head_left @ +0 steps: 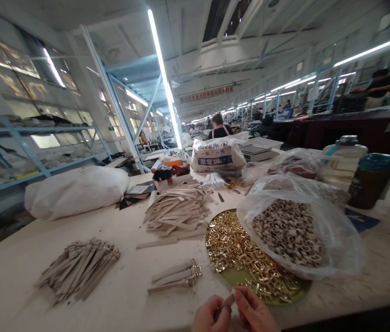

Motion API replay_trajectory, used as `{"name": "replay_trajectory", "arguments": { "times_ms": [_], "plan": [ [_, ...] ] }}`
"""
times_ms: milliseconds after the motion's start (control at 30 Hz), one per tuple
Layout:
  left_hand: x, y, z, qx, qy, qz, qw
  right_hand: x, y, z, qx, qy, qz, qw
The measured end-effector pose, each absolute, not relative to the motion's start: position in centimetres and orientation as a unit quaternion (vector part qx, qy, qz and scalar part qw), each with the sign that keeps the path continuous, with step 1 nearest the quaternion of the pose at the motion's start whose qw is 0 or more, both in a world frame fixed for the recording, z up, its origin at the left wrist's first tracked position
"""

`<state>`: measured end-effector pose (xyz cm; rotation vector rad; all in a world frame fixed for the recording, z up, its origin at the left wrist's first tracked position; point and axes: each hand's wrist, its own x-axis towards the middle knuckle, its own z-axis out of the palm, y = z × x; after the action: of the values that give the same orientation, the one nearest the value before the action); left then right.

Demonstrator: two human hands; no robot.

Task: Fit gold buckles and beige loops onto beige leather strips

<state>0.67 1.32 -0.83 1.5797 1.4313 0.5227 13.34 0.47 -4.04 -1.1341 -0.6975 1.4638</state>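
Observation:
At the bottom edge of the head view, my left hand is closed around a short greyish-beige strap. Beside it, the fingers of my right hand pinch the strap's upper end; any small part between those fingertips is hidden. Just beyond my hands lie a few straps with gold buckles. To their right, a green round tray bears many loose gold buckles. A clear plastic bag full of small beige strap loops rests partly over this tray.
A heap of plain straps lies mid-table, and a pile of buckled straps at left. Behind stand a white stuffed sack, a printed bag, a large jug and a dark cup. A person sits farther back.

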Motion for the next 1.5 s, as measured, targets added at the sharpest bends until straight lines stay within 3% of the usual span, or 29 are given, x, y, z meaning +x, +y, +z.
{"name": "replay_trajectory", "arguments": {
  "times_ms": [167,367,567,700,867,1133,1333,1500],
  "plan": [
    [0.4,0.1,2.0,0.704,0.543,0.163,0.427,14.1,-1.5,-1.3,-0.525,-0.365,0.544,0.542],
    [0.1,0.0,2.3,0.699,0.497,0.197,0.475,13.8,-1.9,-1.5,-0.464,-0.336,0.639,0.514],
    [-0.6,-0.3,1.6,0.622,0.469,0.242,0.578,12.9,-2.2,-1.4,-0.47,-0.334,0.633,0.517],
    [-1.1,0.0,1.1,0.602,0.498,0.256,0.57,13.0,-2.4,-1.2,-0.484,-0.378,0.608,0.503],
    [-1.2,-0.2,0.8,0.592,0.526,0.256,0.555,13.5,-2.0,-1.5,-0.462,-0.283,0.684,0.488],
    [-1.5,-0.3,1.1,0.668,0.578,0.181,0.432,13.7,-2.0,-1.4,-0.369,-0.227,0.83,0.35],
    [-1.8,-0.6,1.2,0.667,0.557,0.173,0.464,13.6,-2.6,-1.4,-0.353,-0.232,0.822,0.382],
    [-2.3,-1.4,1.3,0.663,0.547,0.173,0.481,14.0,-2.6,-2.2,-0.445,-0.307,0.716,0.442]
  ]
}}
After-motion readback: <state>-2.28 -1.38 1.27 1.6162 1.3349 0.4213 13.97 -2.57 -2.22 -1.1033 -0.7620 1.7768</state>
